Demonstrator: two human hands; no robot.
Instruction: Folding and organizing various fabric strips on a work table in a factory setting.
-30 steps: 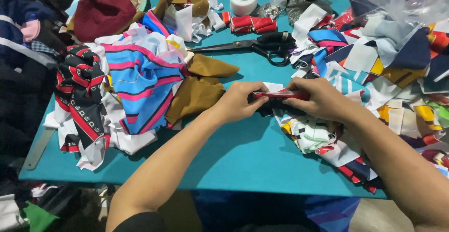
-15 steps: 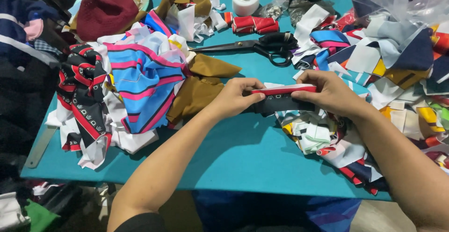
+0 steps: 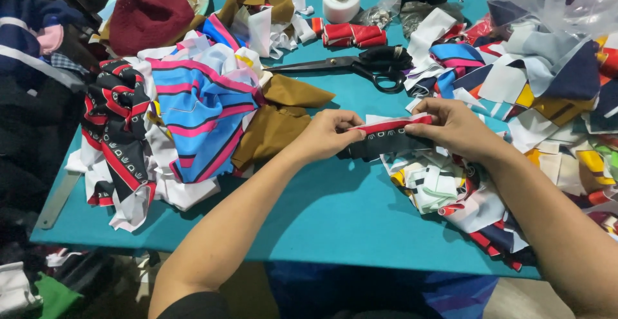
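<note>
Teal felt-covered table (image 3: 309, 209) takes up most of the frame, buried in fabric scraps on both sides. Dead centre, both hands are pinching the same thing: a narrow strip of black cloth with a red edge and white trim (image 3: 389, 135), held flat just above the table. Left hand (image 3: 328, 135) grips its left end with thumb and fingers closed on it, right hand (image 3: 454, 126) does the same on the right end, so the strip is stretched between them.

Right behind the hands, toward the top of the frame, lie big black-handled tailor's scissors (image 3: 360, 66), closed. Further back sits a white roll of tape (image 3: 341, 1). Left of centre there's a heap of blue, pink and white striped fabric (image 3: 199, 106) with brown cloth pieces (image 3: 277, 116) beside it, near the left hand. A dark red knitted hat (image 3: 147, 15) sits upper left. Mixed colourful offcuts (image 3: 547, 87) pile up along the right.
</note>
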